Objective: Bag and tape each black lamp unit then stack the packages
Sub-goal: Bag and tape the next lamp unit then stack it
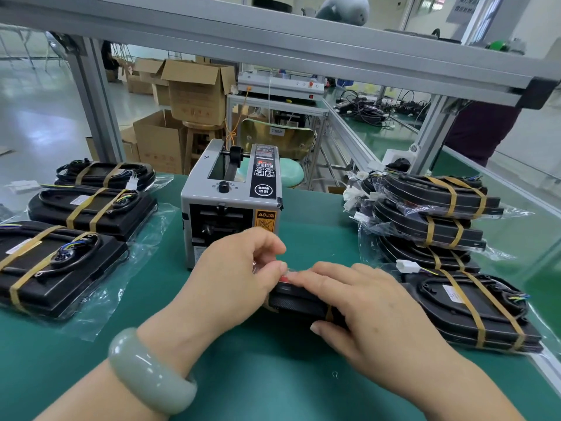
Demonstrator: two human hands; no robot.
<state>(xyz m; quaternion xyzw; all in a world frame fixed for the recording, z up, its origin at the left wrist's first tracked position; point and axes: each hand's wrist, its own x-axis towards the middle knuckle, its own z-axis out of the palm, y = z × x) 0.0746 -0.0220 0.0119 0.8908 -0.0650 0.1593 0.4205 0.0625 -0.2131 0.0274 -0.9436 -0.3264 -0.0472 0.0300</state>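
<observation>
The black lamp unit [296,302] lies on the green table [243,381] just in front of the tape dispenser [230,205], mostly covered by the hands. The right hand [373,302] lies flat across its top, fingers straight and pressing, thumb against the near edge. The left hand [239,268] pinches a clear strip [287,271] at the unit's far end; whether it is tape or bag flap I cannot tell. To do this well, keep the unit pinned, pull the strip taut, then smooth it down from the middle without creases. Bagged units [91,208] wait on the left; the stack of packages [431,214] stands on the right.
</observation>
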